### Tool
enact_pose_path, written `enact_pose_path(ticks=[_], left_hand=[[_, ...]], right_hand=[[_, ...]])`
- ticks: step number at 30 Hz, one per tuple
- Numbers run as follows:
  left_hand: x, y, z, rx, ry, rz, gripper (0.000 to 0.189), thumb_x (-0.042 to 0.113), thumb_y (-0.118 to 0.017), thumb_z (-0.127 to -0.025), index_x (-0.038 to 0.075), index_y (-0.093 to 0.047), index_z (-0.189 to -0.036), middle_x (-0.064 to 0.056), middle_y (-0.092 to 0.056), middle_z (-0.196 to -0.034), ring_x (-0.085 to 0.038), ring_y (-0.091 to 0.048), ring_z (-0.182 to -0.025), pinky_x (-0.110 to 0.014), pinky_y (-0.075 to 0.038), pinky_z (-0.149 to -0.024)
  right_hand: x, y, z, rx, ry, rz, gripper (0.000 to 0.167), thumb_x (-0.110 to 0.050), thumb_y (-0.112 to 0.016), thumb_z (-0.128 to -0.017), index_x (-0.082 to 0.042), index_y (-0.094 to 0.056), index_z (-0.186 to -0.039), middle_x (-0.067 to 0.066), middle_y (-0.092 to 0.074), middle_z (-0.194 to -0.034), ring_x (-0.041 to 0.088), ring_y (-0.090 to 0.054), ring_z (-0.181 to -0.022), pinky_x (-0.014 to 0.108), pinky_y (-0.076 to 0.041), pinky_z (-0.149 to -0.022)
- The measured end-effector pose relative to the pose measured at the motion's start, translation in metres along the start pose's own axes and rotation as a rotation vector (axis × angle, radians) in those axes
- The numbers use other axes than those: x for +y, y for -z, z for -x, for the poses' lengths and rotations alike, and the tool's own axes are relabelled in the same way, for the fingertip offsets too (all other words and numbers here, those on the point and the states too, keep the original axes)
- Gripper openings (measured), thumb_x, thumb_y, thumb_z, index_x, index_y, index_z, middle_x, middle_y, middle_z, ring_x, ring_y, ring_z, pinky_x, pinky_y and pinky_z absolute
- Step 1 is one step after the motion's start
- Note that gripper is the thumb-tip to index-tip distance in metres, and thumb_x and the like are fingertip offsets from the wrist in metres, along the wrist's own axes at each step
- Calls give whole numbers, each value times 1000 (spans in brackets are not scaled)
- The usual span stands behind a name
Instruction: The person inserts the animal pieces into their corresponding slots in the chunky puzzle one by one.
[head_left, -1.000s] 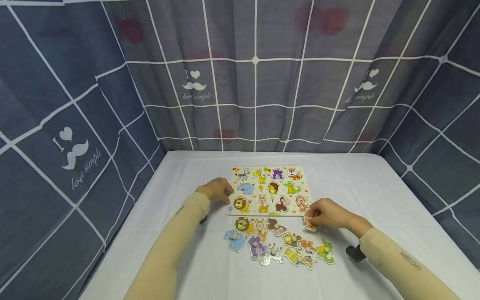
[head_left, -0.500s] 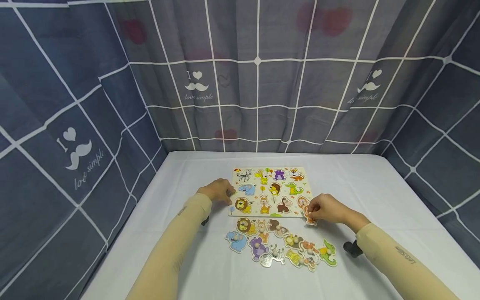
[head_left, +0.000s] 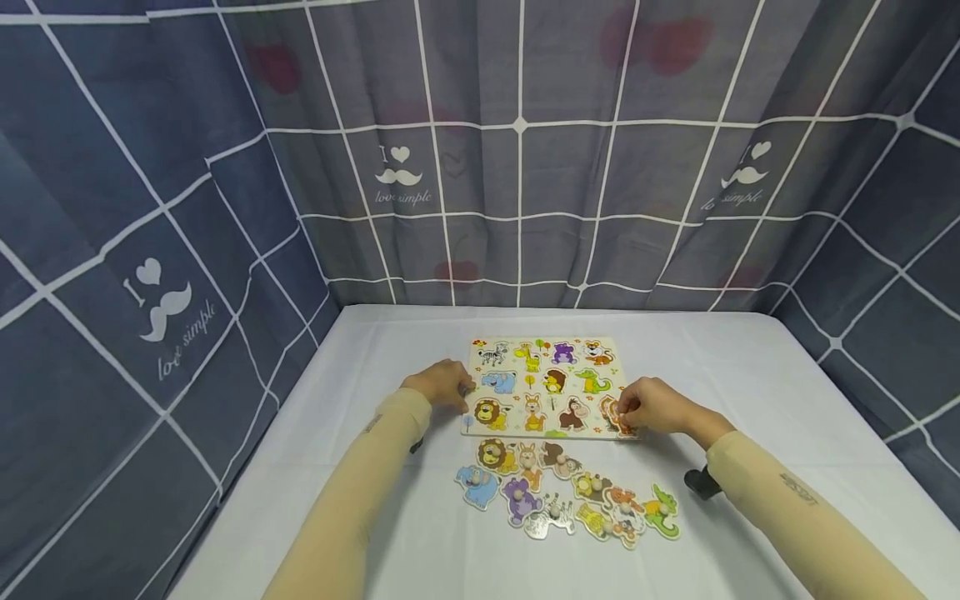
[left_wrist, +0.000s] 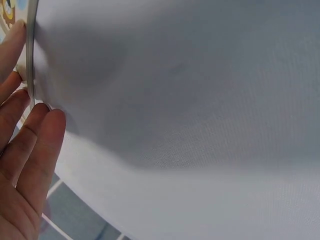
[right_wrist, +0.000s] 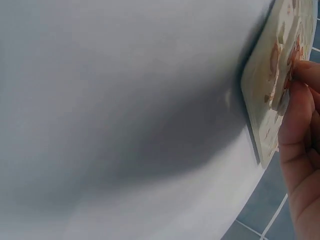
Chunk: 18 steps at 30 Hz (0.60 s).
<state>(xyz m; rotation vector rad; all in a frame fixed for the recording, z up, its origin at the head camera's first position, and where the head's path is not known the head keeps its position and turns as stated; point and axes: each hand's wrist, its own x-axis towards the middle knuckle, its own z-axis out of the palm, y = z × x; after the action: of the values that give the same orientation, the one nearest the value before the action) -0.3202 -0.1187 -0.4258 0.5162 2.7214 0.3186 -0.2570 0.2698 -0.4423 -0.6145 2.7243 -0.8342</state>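
A white wooden puzzle board (head_left: 472,428) printed with animals lies on the table. My left hand (head_left: 441,385) touches its left edge; in the left wrist view the fingers (left_wrist: 46,145) are fairly straight along that edge. With thumb and fingertips my right hand (head_left: 658,406) pinches an orange monkey puzzle piece (head_left: 612,417) over the board's front right corner, where a monkey is printed. The right wrist view shows this piece (right_wrist: 283,75) tilted and close over the board surface (right_wrist: 264,112). The hand hides part of the piece.
Several knobbed animal pieces lie in front of the board, among them a lion (head_left: 495,455), an elephant (head_left: 477,487), a purple hippo (head_left: 520,503), a zebra (head_left: 543,523) and a crocodile (head_left: 662,513). Some overlap. A white cloth covers the table (head_left: 405,550); grid-patterned curtains (head_left: 480,183) surround it.
My right hand has carried the monkey piece from just in front of the board up and back onto its front right corner. The left hand stays at the left edge. The head view shifts slightly.
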Motion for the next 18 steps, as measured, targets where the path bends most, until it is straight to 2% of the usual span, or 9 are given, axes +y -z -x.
enact_pose_path(ticks=[11, 18], left_hand=[[2, -3, 1, -1, 55, 25, 50, 26, -86, -76, 19, -71, -123, -1, -62, -138, -25, -48, -137, -48, -38, -119], [4, -1, 6, 5, 51, 34, 50, 26, -85, -78, 17, -70, -125, -2, -60, -140, -26, -48, -137, -46, -37, -120]], right_hand=[[-1, -2, -10, -1, -35, -26, 7, -2, -72, -84, -8, -71, -81, -2, -67, -72, 11, -58, -66, 21, -49, -57], [-1, -1, -14, 9, -41, -34, 6, -3, -73, -85, -6, -72, -81, -1, -67, -71, 11, -58, -65, 21, -50, -56]])
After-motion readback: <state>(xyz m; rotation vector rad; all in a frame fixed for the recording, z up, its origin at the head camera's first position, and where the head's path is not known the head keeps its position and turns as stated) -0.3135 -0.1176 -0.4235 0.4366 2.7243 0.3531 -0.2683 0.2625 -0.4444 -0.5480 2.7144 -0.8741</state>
